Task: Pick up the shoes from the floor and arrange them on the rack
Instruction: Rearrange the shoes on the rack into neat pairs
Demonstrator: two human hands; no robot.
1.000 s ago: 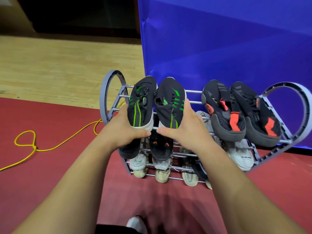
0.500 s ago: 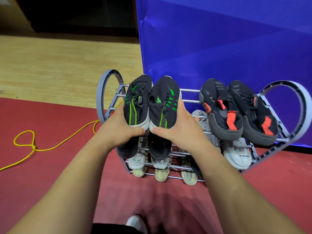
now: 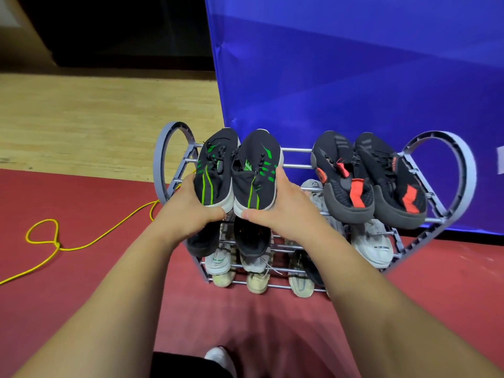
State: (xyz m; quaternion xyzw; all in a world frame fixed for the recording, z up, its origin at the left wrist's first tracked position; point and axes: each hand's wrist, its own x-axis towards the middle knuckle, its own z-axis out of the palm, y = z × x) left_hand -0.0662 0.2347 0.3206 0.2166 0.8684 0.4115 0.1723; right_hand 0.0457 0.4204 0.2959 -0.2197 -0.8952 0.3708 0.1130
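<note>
Left grip (image 3: 191,214) and right grip (image 3: 283,211) clasp green-striped shoes (image 3: 215,170) by the heels atop the rack (image 3: 296,150).

This looks like an indoor sports hall. Red rubbery flooring (image 3: 81,282) lies beneath the left grip (image 3: 188,214) and right grip (image 3: 283,211). Pale wooden court boards (image 3: 95,118) stretch away beyond it, left of the left grip. A blue fabric partition (image 3: 354,77) rises behind the right grip. A yellow cord (image 3: 56,244) trails left of both, and the rack (image 3: 468,170) just beyond them carries trainers (image 3: 256,170).

"DESIGN" printed on white shoe (image 3: 377,245)
</note>
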